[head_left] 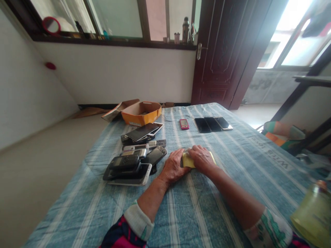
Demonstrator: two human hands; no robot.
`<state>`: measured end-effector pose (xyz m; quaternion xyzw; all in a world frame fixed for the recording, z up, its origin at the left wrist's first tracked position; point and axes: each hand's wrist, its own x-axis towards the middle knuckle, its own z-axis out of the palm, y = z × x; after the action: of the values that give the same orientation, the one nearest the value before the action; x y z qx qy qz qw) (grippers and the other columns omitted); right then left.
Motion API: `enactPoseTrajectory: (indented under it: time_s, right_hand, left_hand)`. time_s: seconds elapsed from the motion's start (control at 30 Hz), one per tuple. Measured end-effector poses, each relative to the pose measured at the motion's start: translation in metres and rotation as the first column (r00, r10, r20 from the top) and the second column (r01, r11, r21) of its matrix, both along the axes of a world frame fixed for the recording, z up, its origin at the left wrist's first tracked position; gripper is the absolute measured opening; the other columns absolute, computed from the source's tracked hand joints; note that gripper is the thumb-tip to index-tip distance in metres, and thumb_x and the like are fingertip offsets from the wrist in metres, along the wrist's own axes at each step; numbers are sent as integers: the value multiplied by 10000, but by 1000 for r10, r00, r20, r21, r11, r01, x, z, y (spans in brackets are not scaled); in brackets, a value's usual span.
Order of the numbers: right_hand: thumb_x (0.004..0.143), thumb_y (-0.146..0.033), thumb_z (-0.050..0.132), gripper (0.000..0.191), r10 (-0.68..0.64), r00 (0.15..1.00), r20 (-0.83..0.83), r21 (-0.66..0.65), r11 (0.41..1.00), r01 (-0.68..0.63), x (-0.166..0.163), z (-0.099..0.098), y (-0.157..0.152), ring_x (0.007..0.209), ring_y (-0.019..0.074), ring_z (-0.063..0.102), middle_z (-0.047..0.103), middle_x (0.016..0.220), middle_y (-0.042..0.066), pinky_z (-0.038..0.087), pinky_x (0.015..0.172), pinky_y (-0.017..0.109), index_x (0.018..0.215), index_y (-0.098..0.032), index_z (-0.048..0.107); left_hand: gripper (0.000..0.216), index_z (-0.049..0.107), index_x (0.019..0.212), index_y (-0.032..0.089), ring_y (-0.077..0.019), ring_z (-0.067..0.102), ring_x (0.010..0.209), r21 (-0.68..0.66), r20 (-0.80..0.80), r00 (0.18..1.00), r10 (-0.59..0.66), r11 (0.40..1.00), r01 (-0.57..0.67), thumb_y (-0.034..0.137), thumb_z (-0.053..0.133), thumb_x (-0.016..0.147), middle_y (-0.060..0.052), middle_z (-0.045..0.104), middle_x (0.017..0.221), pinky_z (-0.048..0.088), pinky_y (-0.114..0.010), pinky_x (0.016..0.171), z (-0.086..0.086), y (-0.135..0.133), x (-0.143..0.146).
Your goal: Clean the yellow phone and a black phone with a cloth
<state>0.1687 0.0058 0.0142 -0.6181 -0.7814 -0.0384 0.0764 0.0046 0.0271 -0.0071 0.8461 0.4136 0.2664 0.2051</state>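
Note:
Over the middle of the table, my right hand (203, 159) is closed on a yellow cloth (188, 161), its fingers pressing down. My left hand (172, 167) is curled around the left end of a small grey item (181, 163); the cloth and both hands hide most of it, so its kind is unclear. Left of my hands lies a heap of old mobile phones, with a black phone (125, 161) on top near the front and a white-edged phone (146, 175) beneath. A pink phone (184, 124) lies alone further back. To its right, black phones (203, 125) lie side by side with a white-framed phone (224, 123).
An open orange box (141, 119) stands at the table's back left, its flap folded outward. A yellowish translucent container (314, 210) is at the right edge. The striped blue cloth (178, 220) covers the table. A dark red door (219, 51) is behind.

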Motion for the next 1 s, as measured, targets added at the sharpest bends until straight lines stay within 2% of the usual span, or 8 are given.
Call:
enactPoseTrajectory:
  time_s: [0.17,0.3,0.4,0.5,0.67,0.8,0.9,1.0]
  right_hand:
    - [948,-177,400,262,-110,994,-5,0,994,110,21,-3,-10,922,238,540,625,993,83,341,734,328,1048,-213,639]
    - [945,-169,398,280,-252,968,5,7,968,252,40,-8,-18,923,242,542,630,1010,87,321,721,326,1079,-223,638]
    - [945,-156,384,303,-332,943,26,8,943,332,44,-11,-22,933,243,541,637,1013,93,313,716,322,1116,-213,628]
    - [934,-140,396,311,-354,934,45,11,935,354,39,-14,-23,932,236,536,640,1016,93,315,726,314,1154,-188,610]
    - [937,-151,407,329,-243,970,3,39,969,243,24,-18,-17,997,241,512,636,1059,98,326,796,317,1217,-158,580]
    - [945,-181,421,274,-75,994,-79,28,997,77,7,-17,-9,995,233,506,639,1033,88,335,833,316,1129,-180,624]
    - [943,-196,441,242,43,989,-142,23,999,-40,-6,-16,-4,974,222,508,634,1018,81,348,835,310,1085,-186,636]
    - [934,-192,466,263,139,971,-194,53,990,-131,-12,-15,-3,986,216,507,629,1027,79,357,846,306,1156,-183,607]
  left_hand:
    - [678,514,1269,213,-310,510,1226,27,-15,1000,-26,999,27,284,753,639,-101,578,1297,389,-485,1075,1,0,0]
    - [662,527,1259,200,-307,512,1217,37,-3,999,-36,999,36,267,758,642,-109,587,1277,396,-470,1068,0,-1,0]
    - [660,522,1261,183,-304,508,1214,33,-9,999,-42,999,42,269,755,649,-116,583,1279,395,-466,1066,1,-2,0]
    - [660,525,1251,155,-306,504,1208,20,-19,999,-44,999,44,279,756,646,-128,580,1274,394,-458,1064,2,-2,1]
    - [652,520,1245,158,-294,506,1196,2,-27,999,-30,1000,30,274,748,646,-112,590,1251,387,-439,1068,2,-2,2]
    - [702,477,1287,176,-292,499,1210,-31,-24,1000,-5,1000,4,280,745,647,-100,585,1256,381,-432,1073,2,-2,3]
    - [757,424,1335,197,-284,485,1234,-64,-6,1000,6,998,-6,289,742,655,-90,565,1287,383,-422,1073,3,-2,2]
    - [841,365,1383,186,-280,477,1248,-90,14,1000,17,996,-16,267,752,641,-100,543,1317,389,-411,1072,4,-3,1]
